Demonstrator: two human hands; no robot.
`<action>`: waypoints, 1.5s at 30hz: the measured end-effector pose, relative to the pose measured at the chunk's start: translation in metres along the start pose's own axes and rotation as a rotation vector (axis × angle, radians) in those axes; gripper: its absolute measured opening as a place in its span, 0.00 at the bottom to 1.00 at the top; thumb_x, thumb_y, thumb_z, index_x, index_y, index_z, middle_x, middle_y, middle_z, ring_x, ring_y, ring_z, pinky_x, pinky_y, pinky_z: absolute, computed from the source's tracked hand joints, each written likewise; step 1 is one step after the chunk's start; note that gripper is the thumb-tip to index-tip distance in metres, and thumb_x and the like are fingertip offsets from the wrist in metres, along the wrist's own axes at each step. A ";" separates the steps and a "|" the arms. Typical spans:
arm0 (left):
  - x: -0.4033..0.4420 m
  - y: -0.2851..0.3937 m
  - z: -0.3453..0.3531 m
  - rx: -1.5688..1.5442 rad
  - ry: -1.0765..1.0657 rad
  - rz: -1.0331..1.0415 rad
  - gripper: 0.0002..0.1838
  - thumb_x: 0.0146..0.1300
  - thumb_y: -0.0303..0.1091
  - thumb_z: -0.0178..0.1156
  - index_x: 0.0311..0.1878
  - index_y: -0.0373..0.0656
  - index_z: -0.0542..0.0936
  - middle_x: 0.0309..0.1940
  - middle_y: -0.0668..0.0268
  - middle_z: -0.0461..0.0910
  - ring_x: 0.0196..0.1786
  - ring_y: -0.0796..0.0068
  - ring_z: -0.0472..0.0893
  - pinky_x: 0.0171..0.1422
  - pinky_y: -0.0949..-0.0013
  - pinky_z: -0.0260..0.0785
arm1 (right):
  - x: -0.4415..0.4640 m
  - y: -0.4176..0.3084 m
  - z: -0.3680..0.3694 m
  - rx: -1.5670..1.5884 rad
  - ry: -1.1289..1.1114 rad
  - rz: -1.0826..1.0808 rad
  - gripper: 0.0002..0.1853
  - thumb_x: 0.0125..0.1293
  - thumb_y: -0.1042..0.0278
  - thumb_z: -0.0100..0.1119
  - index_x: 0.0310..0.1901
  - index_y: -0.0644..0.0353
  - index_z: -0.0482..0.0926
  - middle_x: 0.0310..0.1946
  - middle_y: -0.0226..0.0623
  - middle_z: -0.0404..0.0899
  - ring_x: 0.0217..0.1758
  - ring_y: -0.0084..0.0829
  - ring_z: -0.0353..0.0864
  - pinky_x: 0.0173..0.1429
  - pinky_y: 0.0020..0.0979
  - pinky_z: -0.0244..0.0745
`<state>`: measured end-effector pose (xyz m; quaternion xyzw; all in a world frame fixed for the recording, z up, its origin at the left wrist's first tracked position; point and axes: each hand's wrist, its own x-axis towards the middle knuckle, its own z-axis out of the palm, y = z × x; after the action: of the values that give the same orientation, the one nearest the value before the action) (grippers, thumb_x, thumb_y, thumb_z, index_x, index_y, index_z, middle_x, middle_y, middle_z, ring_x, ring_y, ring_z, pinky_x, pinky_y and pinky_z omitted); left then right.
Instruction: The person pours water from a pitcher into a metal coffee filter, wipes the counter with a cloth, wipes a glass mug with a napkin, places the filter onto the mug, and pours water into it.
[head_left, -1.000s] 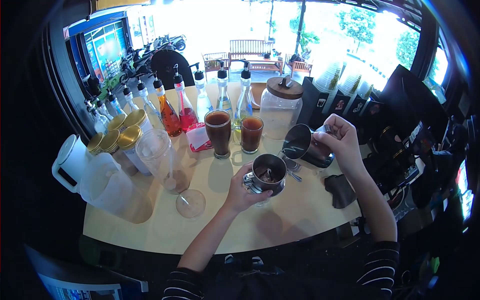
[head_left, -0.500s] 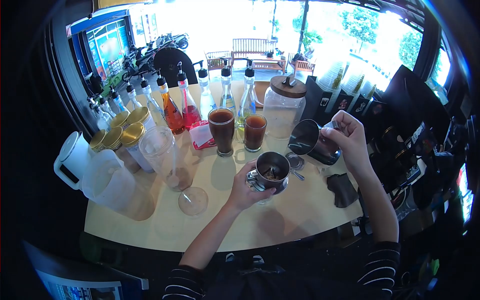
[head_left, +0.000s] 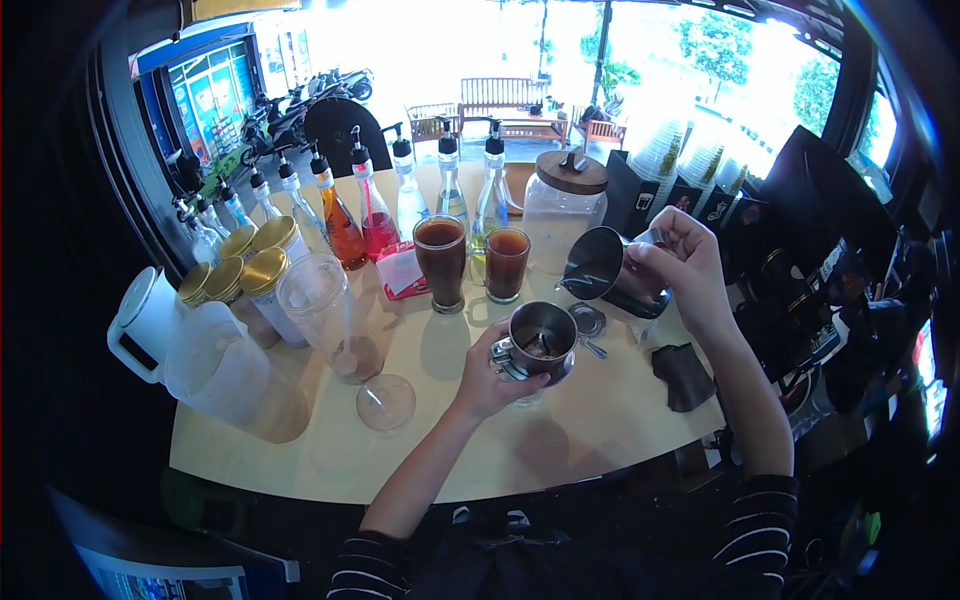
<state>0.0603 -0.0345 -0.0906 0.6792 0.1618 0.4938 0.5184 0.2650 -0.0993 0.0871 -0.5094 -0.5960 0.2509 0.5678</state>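
My left hand (head_left: pixel 494 380) is wrapped round a metal cup (head_left: pixel 541 345), its mouth tilted toward me, with something dark and grainy inside. My right hand (head_left: pixel 687 262) grips the handle of a metal pitcher (head_left: pixel 610 270), which is tipped left with its spout above and to the right of the cup. No stream between the two can be made out. Beyond the cup stand a tall glass of dark brown drink (head_left: pixel 440 265) and a shorter glass of reddish-brown drink (head_left: pixel 507 266). A small round metal item (head_left: pixel 590 320) and a spoon lie under the pitcher.
Pump bottles (head_left: pixel 375 215) line the back of the table (head_left: pixel 460 470). Gold-lidded jars (head_left: pixel 265 272), a plastic pitcher (head_left: pixel 215 365), a clear tall container (head_left: pixel 320 300) and a round clear lid (head_left: pixel 386 403) are left. A wooden-lidded jar (head_left: pixel 565 215), cup holder and dark cloth (head_left: pixel 683 378) are right.
The metal pitcher has shifted slightly left and up and tips a little more toward the cup than half a second ago. My left hand keeps its hold on the cup.
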 end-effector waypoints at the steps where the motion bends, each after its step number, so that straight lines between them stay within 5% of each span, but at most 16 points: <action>1: 0.000 0.001 0.000 0.016 0.001 0.002 0.37 0.39 0.37 0.74 0.55 0.38 0.71 0.49 0.60 0.76 0.54 0.68 0.76 0.61 0.65 0.66 | 0.000 -0.001 0.001 -0.001 0.002 0.001 0.09 0.55 0.77 0.60 0.27 0.58 0.68 0.23 0.25 0.72 0.28 0.10 0.70 0.34 0.15 0.65; 3: 0.000 -0.002 0.000 0.017 -0.005 0.005 0.37 0.39 0.37 0.74 0.55 0.38 0.71 0.49 0.60 0.76 0.54 0.68 0.76 0.61 0.65 0.66 | 0.001 -0.002 0.006 0.067 0.032 -0.036 0.10 0.54 0.79 0.61 0.26 0.59 0.68 0.19 0.22 0.68 0.20 0.06 0.65 0.20 0.12 0.57; 6: 0.000 -0.003 0.000 0.019 -0.006 0.011 0.37 0.40 0.37 0.74 0.56 0.37 0.70 0.50 0.59 0.76 0.54 0.68 0.76 0.60 0.66 0.66 | -0.002 -0.007 0.004 0.012 0.003 -0.001 0.09 0.56 0.77 0.60 0.27 0.58 0.68 0.23 0.25 0.72 0.28 0.10 0.70 0.34 0.15 0.65; 19: -0.001 -0.003 0.002 -0.042 0.008 -0.033 0.36 0.38 0.36 0.74 0.53 0.36 0.71 0.47 0.61 0.76 0.51 0.70 0.77 0.57 0.67 0.68 | -0.028 0.012 -0.015 0.300 0.086 0.005 0.07 0.57 0.80 0.58 0.27 0.60 0.69 0.25 0.30 0.76 0.28 0.13 0.75 0.32 0.14 0.68; 22: -0.002 0.001 0.001 0.025 0.022 -0.040 0.35 0.38 0.36 0.74 0.52 0.36 0.72 0.46 0.61 0.76 0.50 0.71 0.77 0.57 0.67 0.68 | -0.045 0.042 -0.023 0.336 0.205 -0.012 0.06 0.57 0.79 0.56 0.28 0.60 0.69 0.25 0.30 0.76 0.29 0.16 0.75 0.38 0.21 0.71; 24: -0.001 0.003 0.003 0.021 0.032 -0.044 0.35 0.37 0.35 0.74 0.52 0.36 0.72 0.45 0.61 0.77 0.49 0.71 0.77 0.57 0.68 0.68 | -0.061 0.068 -0.024 0.429 0.268 0.095 0.09 0.56 0.74 0.56 0.25 0.55 0.65 0.19 0.26 0.69 0.19 0.18 0.69 0.21 0.22 0.65; 35: -0.007 -0.007 0.004 -0.095 0.035 -0.091 0.35 0.38 0.31 0.75 0.52 0.37 0.69 0.44 0.63 0.77 0.48 0.73 0.77 0.54 0.69 0.70 | -0.104 0.229 -0.058 0.586 0.482 0.208 0.06 0.57 0.72 0.51 0.26 0.56 0.64 0.18 0.31 0.65 0.16 0.26 0.68 0.19 0.28 0.67; 36: -0.009 -0.012 0.010 -0.318 0.067 -0.126 0.36 0.39 0.32 0.75 0.53 0.38 0.69 0.44 0.62 0.76 0.48 0.73 0.77 0.54 0.69 0.71 | -0.103 0.224 -0.056 0.568 0.529 0.224 0.06 0.56 0.72 0.51 0.26 0.56 0.64 0.18 0.31 0.65 0.16 0.25 0.67 0.18 0.28 0.67; 40: -0.008 -0.017 0.004 -0.207 0.050 -0.102 0.36 0.39 0.32 0.75 0.53 0.39 0.68 0.45 0.62 0.76 0.48 0.73 0.77 0.54 0.69 0.71 | -0.100 0.194 -0.051 0.514 0.533 0.332 0.07 0.56 0.72 0.52 0.26 0.54 0.64 0.20 0.29 0.64 0.18 0.23 0.66 0.21 0.26 0.66; 45: -0.007 -0.017 0.003 -0.172 0.035 -0.104 0.38 0.38 0.34 0.75 0.54 0.38 0.68 0.46 0.62 0.75 0.49 0.72 0.77 0.55 0.68 0.70 | -0.096 0.203 -0.045 0.626 0.571 0.189 0.07 0.56 0.73 0.52 0.23 0.56 0.65 0.18 0.27 0.64 0.17 0.24 0.67 0.20 0.27 0.64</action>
<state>0.0647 -0.0341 -0.1089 0.6141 0.1626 0.4901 0.5969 0.3563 -0.1253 -0.1210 -0.4137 -0.2609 0.3195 0.8116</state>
